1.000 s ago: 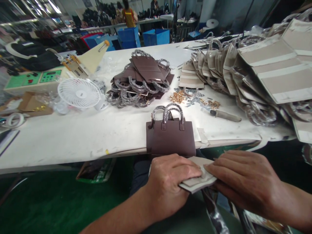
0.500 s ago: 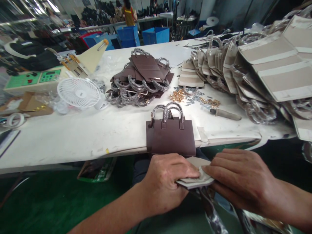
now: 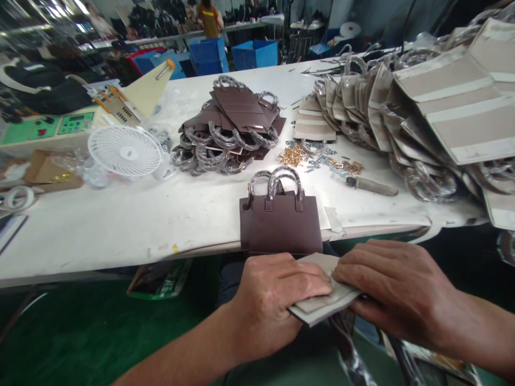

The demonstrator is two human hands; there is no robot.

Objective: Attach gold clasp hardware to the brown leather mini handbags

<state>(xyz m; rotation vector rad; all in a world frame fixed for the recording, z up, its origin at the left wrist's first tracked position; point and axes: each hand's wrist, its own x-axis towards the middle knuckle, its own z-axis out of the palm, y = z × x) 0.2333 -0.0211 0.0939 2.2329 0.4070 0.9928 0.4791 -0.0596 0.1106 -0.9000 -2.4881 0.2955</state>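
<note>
Head view. The panel (image 3: 316,311) was held in front of the near edge of the bench (image 3: 120,220), off the bench top, with a beige face uppermost. Plastic-wrapped handles (image 3: 353,360) hung below it.

The left hand (image 3: 277,295) was closed on the left part of the panel, fingers bent over the upper face. The right hand (image 3: 396,295) was bent over the right part, its fingertips near those of the left. The grip beneath the panel was hidden.

Handling, as judged: the panel was probably light and fairly stiff, bendable under firm pressure, with a smooth outer face that could slip or mark. The layered edges offered the best hold; the wrapped handles were likely slick and loose.

Surface: the bench top was pale and scuffed. A brown bag piece (image 3: 285,225) lay across the near edge, handles toward the far edge. Beyond it lay a brown pile (image 3: 241,110) and gold fittings (image 3: 292,155). A knife (image 3: 374,186) lay nearer the right end, beside a beige stack (image 3: 450,102). A white fan (image 3: 127,153) stood toward the left end.

Room: blue bins (image 3: 209,55) and a person (image 3: 210,24) appeared beyond the far edge. The floor (image 3: 80,332) was green.
</note>
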